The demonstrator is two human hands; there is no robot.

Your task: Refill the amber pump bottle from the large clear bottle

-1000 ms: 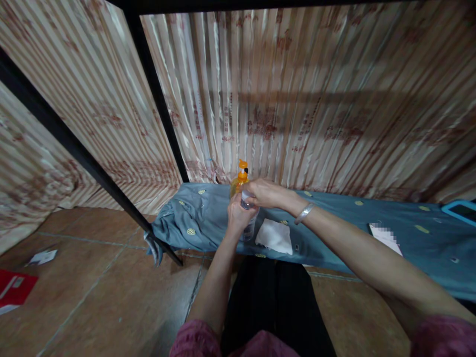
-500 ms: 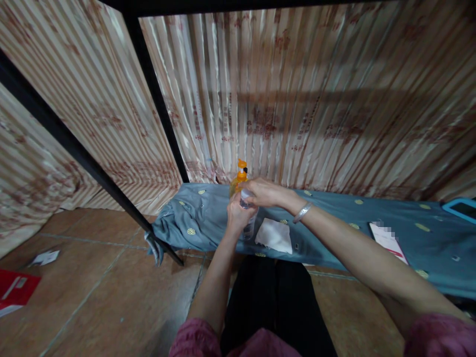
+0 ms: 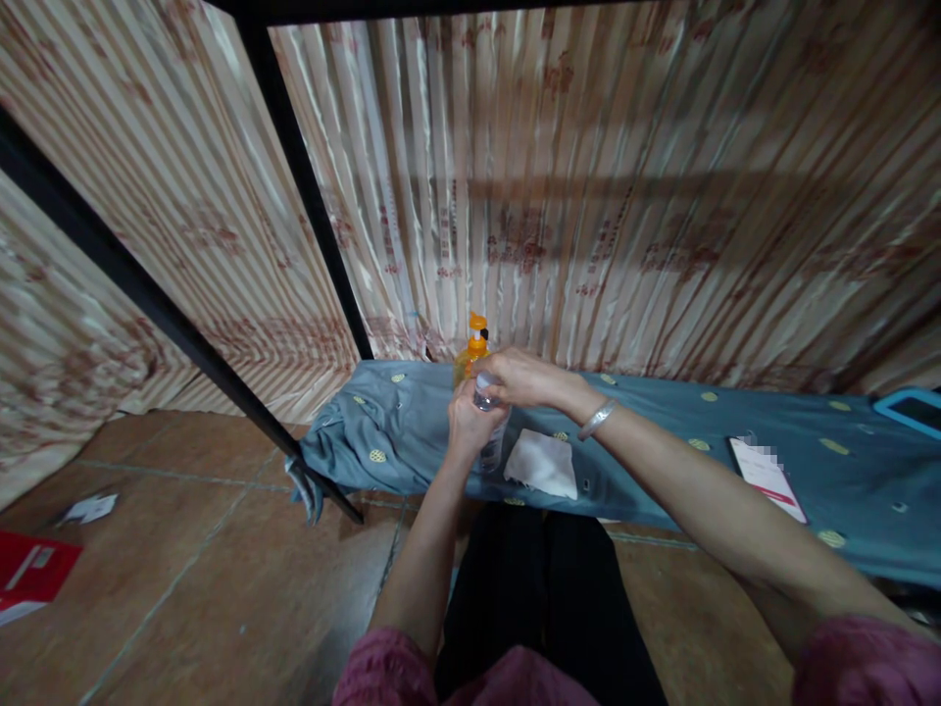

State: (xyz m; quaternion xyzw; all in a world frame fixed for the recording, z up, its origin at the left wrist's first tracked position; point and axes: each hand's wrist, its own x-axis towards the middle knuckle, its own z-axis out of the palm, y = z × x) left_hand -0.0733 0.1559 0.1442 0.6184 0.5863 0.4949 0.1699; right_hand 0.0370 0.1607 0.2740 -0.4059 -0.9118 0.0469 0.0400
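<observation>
A clear plastic bottle (image 3: 492, 453) stands upright near the front edge of the cloth-covered surface. My left hand (image 3: 470, 422) is wrapped round its upper part, below the neck. From the right, my right hand (image 3: 519, 378) has its fingers closed on the pale bottle cap (image 3: 484, 380); a bracelet is on that wrist. Just behind both hands is a pump bottle (image 3: 477, 338) with an orange top and yellowish contents, its lower part hidden by my hands. A folded white cloth (image 3: 542, 463) lies right of the clear bottle.
Blue-grey patterned fabric (image 3: 647, 422) covers the bench-like surface. A phone (image 3: 768, 478) and a blue-framed device (image 3: 912, 412) lie to the right. Black metal posts (image 3: 309, 186) rise at the left before a striped curtain (image 3: 515, 176). A red packet (image 3: 33, 569) rests on the tiled floor.
My right hand has shifted very slightly at the cap, with more of the cap showing between the fingers. The left hand keeps its hold on the bottle.
</observation>
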